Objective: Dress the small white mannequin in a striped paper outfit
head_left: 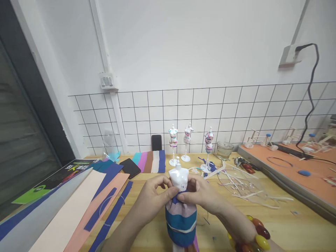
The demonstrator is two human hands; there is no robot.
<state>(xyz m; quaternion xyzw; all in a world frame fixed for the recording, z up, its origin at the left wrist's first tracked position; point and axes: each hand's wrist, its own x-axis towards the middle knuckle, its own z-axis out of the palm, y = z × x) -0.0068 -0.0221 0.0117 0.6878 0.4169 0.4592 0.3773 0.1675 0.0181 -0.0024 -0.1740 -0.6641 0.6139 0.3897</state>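
Note:
Straight in front of me is a small white mannequin [179, 176], upright, in a skirt [181, 220] of pink-grey and teal bands with a pale strip across it. My left hand [160, 192] grips the waist from the left, thumb pressed on the front. From the right, my right hand [198, 192] holds the same waist, its thumb on the dark blue band [176, 198] at the skirt's top. The fingers behind the torso are partly hidden. Below the skirt, purple and brown pieces show at the frame's bottom edge.
Three small mannequins [173, 136] on stands are behind. Coloured sheets [78, 206] and blue strips [112, 217] lie left, near a dark phone [130, 168]. Striped sheets [149, 161] lie farther back. Right are pale scraps [241, 182], a glass bowl [224, 150] and an orange-topped board [288, 168].

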